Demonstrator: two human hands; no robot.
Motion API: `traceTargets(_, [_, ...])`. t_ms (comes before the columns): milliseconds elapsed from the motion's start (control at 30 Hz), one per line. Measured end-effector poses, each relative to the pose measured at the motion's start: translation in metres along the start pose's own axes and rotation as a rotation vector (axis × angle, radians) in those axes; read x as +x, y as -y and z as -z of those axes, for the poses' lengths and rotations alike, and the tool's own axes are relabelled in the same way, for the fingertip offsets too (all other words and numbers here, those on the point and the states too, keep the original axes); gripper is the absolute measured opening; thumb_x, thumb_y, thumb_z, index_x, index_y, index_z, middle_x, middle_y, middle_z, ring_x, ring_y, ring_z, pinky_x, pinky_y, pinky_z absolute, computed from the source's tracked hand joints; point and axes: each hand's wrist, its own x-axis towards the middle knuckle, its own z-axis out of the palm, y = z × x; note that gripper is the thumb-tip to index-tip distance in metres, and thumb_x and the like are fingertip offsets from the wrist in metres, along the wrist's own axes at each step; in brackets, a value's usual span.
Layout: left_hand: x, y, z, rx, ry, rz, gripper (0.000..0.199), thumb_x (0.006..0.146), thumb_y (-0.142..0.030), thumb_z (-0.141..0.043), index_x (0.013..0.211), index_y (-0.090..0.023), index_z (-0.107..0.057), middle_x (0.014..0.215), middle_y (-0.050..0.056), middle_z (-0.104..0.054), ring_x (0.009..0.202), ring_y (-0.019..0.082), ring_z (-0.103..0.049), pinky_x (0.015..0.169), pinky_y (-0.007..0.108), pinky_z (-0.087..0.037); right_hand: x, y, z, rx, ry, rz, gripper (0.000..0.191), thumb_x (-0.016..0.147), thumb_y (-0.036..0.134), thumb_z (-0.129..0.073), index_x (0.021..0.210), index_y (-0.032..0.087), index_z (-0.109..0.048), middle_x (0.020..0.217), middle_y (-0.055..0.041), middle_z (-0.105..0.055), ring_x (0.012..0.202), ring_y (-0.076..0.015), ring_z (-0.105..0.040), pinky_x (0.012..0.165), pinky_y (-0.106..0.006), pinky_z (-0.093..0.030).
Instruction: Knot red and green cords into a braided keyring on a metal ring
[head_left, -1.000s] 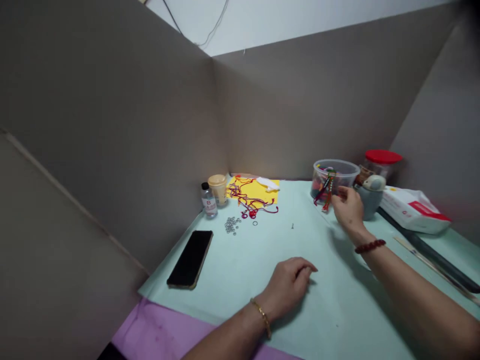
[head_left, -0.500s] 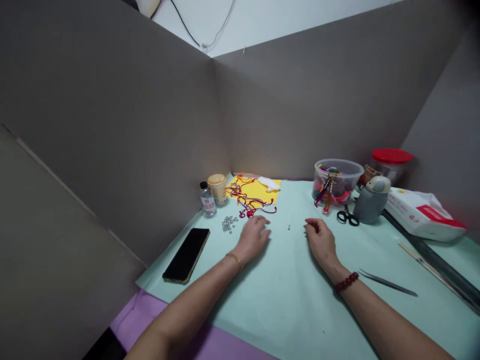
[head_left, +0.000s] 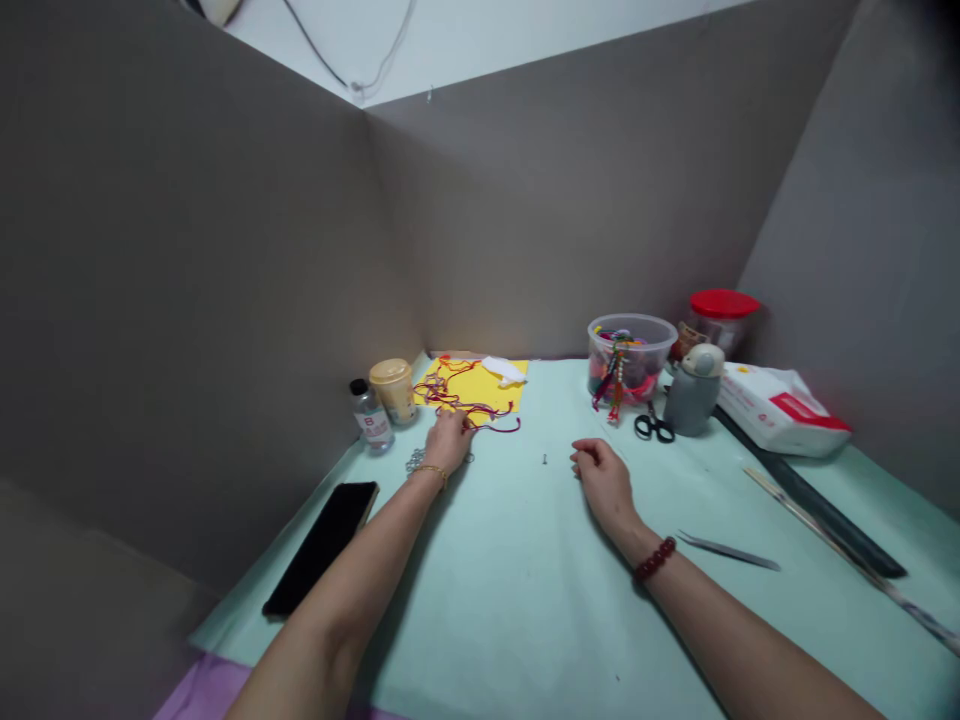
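Two hands on the bench (head_left: 525,600): left hand (head_left: 448,442) has advanced to the red cords (head_left: 480,408), its grip on them indeterminate; right hand (head_left: 604,480) rests released, loosely curled, holding nothing.

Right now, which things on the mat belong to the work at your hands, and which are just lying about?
In use: left hand at the red and purple cords, beside small metal rings; right hand, holding nothing visible.

Lying about: black phone, scissors, tweezers, clear plastic tub.

Letter B on clear bottle (head_left: 370,422) label; white bag (head_left: 780,410) print illegible.
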Motion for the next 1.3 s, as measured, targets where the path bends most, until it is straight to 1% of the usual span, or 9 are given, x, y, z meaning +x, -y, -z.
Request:
traceTargets(167, [0.018,0.017,0.011,-0.026,0.046,0.024,0.017,0.091,-0.023,-0.048,0.091,-0.015,-0.063,0.085,0.004,-0.068,0.077,0.016,-0.062,0.068,0.025,-0.045,0.000,0.008,-0.002,-0.032,0.003,0.021,0.016,0.074,0.025,-0.050,0.084,0.022,-0.063,0.074,-0.0013,-0.068,0.061,-0.0174,-0.058,0.061,-0.028,-0.045])
traceTargets(400, [0.017,0.036,0.032,0.071,0.076,0.041,0.024,0.093,-0.034,-0.057,0.102,-0.013,-0.063,0.104,0.007,-0.066,0.093,0.019,-0.063,0.084,0.040,-0.052,-0.003,0.005,0.000,-0.034,0.042,0.022,0.020,0.074,0.027,-0.050,0.087,0.021,-0.063,0.075,-0.0026,-0.067,0.063,-0.0187,-0.059,0.062,-0.030,-0.043])
traceTargets(633, [0.021,0.003,0.011,0.148,0.078,-0.040,0.022,0.090,-0.034,-0.061,0.098,-0.014,-0.066,0.112,0.009,-0.064,0.111,0.024,-0.057,0.095,0.046,-0.046,-0.005,0.003,0.001,-0.061,0.076,0.015,0.023,0.075,0.032,-0.049,0.089,0.020,-0.063,0.078,-0.0038,-0.068,0.064,-0.0197,-0.060,0.064,-0.031,-0.044])
traceTargets(767, [0.024,-0.010,-0.001,0.147,0.116,-0.055,0.026,0.092,-0.034,-0.058,0.110,-0.015,-0.062,0.117,0.009,-0.062,0.107,0.023,-0.059,0.093,0.046,-0.049,-0.005,0.003,0.001,-0.076,0.090,0.013,0.024,0.075,0.033,-0.050,0.090,0.019,-0.063,0.079,-0.0044,-0.068,0.066,-0.0207,-0.061,0.065,-0.032,-0.044])
traceTargets(900, [0.028,-0.013,0.000,0.078,0.080,-0.030,0.032,0.093,-0.033,-0.058,0.119,-0.016,-0.058,0.121,0.010,-0.059,0.105,0.023,-0.060,0.089,0.044,-0.052,-0.004,-0.001,0.001,-0.097,0.106,0.009,0.025,0.075,0.035,-0.049,0.091,0.020,-0.063,0.079,-0.0042,-0.068,0.068,-0.0215,-0.062,0.065,-0.032,-0.044])
traceTargets(1000, [0.043,-0.013,0.013,-0.017,-0.013,0.039,0.033,0.093,-0.033,-0.058,0.120,-0.015,-0.057,0.119,0.010,-0.060,0.101,0.022,-0.061,0.086,0.043,-0.053,-0.004,-0.003,0.002,-0.116,0.109,0.018,0.026,0.076,0.036,-0.049,0.091,0.020,-0.063,0.079,-0.0041,-0.069,0.068,-0.0213,-0.062,0.065,-0.032,-0.044])
traceTargets(1133, [0.077,-0.012,0.048,-0.173,-0.198,0.140,0.033,0.093,-0.034,-0.057,0.120,-0.015,-0.056,0.117,0.009,-0.060,0.098,0.021,-0.062,0.084,0.041,-0.054,-0.005,0.000,0.002,-0.123,0.111,0.008,0.027,0.075,0.036,-0.049,0.091,0.020,-0.063,0.079,-0.0042,-0.070,0.068,-0.0215,-0.062,0.064,-0.032,-0.044])
traceTargets(1200, [0.092,-0.013,0.068,-0.248,-0.281,0.143,0.030,0.094,-0.034,-0.055,0.116,-0.015,-0.058,0.112,0.009,-0.062,0.095,0.020,-0.062,0.083,0.040,-0.053,-0.005,0.001,0.002,-0.138,0.112,-0.003,0.027,0.075,0.036,-0.049,0.090,0.020,-0.063,0.079,-0.0042,-0.070,0.068,-0.0216,-0.062,0.066,-0.033,-0.044])
traceTargets(1300, [0.104,-0.018,0.093,-0.355,-0.333,0.069,0.026,0.099,-0.021,-0.036,0.108,-0.015,-0.060,0.093,0.006,-0.067,0.084,0.015,-0.063,0.078,0.030,-0.050,-0.005,0.001,0.003,-0.155,0.120,-0.004,0.027,0.076,0.036,-0.048,0.091,0.020,-0.063,0.081,-0.0048,-0.069,0.069,-0.0218,-0.063,0.068,-0.034,-0.046])
